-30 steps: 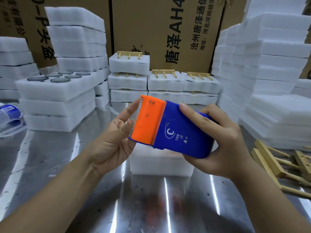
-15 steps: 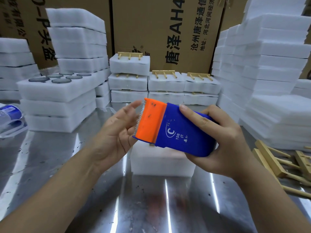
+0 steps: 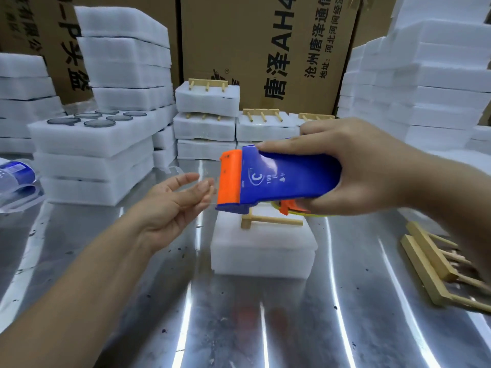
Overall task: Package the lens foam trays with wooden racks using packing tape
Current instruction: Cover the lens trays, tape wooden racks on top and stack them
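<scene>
Hands (image 3: pixel 366 171) on tape dispenser (image 3: pixel 279 179)

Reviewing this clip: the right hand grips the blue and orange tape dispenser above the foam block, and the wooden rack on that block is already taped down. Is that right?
Not quite. In the head view the wooden rack lies loose on the foam block; no tape crosses it yet. The rest holds: the right hand grips the tape dispenser above the block.
</scene>
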